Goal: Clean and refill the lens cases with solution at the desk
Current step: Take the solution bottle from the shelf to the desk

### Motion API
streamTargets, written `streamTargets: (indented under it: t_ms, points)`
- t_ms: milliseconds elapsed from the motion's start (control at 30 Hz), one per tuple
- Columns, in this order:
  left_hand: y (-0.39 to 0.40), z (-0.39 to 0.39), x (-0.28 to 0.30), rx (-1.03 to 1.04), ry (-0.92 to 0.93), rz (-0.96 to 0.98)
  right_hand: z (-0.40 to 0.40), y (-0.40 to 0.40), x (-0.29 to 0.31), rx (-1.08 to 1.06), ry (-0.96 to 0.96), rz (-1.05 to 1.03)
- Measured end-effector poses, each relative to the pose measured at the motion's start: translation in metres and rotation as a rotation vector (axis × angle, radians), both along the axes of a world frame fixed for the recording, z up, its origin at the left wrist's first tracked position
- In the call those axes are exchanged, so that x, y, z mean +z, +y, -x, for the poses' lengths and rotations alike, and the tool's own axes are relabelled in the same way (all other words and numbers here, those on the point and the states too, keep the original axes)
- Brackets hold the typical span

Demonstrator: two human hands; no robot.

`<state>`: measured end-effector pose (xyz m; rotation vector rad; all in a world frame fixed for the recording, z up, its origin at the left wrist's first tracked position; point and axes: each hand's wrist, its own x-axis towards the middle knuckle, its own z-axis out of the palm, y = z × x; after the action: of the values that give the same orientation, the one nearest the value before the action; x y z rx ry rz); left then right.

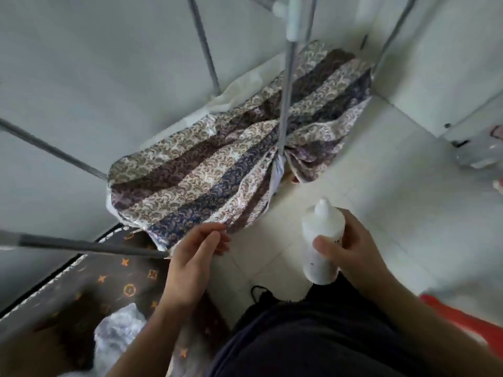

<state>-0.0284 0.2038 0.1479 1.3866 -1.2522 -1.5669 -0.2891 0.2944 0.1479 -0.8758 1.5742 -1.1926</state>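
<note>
My right hand [351, 248] grips a white solution bottle [322, 240] around its lower half, and the bottle stands upright with its capped nozzle pointing up. My left hand [194, 257] hovers to the left of it with fingers relaxed and slightly bent, holding nothing, close to the hem of a patterned cloth [231, 148]. No lens case shows in the head view.
The patterned cloth is bunched around a grey metal pole [285, 85] of a rack, with more poles [89, 247] at the left. A dark monogram bag [117, 281] lies at the lower left, a red object [468, 319] at the lower right, and pale floor tiles [381, 191] lie beyond.
</note>
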Motion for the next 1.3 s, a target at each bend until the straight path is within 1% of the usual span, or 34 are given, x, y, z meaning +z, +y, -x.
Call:
streamTargets:
  t_ms: [200,333,433,600,833,1033,1233,1300]
  points:
    - [0.015,0.063,0.006,-0.285,-0.042,0.021,0.023,0.107,0.005,-0.335,0.041,0.025]
    - [0.056,0.118,0.004,-0.46,-0.061,0.015,0.041,0.187,0.009,-0.559,0.045,0.036]
    - [0.104,0.159,0.008,-0.612,-0.053,0.026,0.05,0.252,0.014,-0.705,0.051,0.052]
    - [0.204,0.221,0.017,-0.791,-0.009,0.034,0.059,0.367,0.022,-0.886,0.054,0.068]
    - [0.324,0.296,0.03,-1.201,-0.077,0.1,0.049,0.513,0.033,-1.317,0.099,0.051]
    - [0.407,0.379,0.044,-1.542,-0.074,0.153,0.029,0.6,0.044,-1.692,0.103,0.026]
    - [0.478,0.451,0.032,-1.777,-0.02,0.165,0.024,0.65,0.041,-1.982,0.127,-0.028]
    - [0.505,0.473,0.034,-1.841,0.011,0.158,0.024,0.663,0.041,-2.055,0.163,-0.026]
